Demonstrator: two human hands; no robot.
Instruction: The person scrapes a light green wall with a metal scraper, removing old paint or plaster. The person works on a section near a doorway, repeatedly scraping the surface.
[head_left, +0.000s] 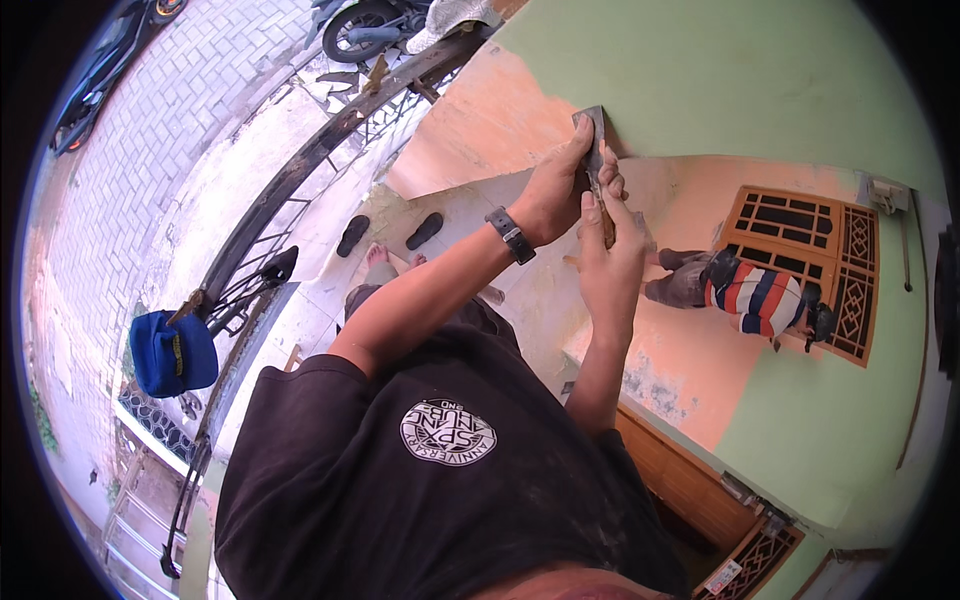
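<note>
A flat metal scraper (595, 154) with a worn grey blade and a brown wooden handle is in both my hands. My left hand (559, 187), with a dark watch (511, 235) on its wrist, grips the blade, its thumb lying along the metal. My right hand (611, 240) is closed around the handle, fingers reaching up to the blade's base. Behind the blade is a wall, green paint (697, 82) above and bare orange patches (480, 112) below. Whether the blade touches the wall I cannot tell.
A person (757, 296) in a striped shirt stands at the wooden window (847, 247). Black sandals (352, 235) lie on the tiles near bare feet. A dark metal railing (322, 142) runs along the left; a blue cloth bag (171, 352) hangs there. A motorcycle (364, 34) stands beyond.
</note>
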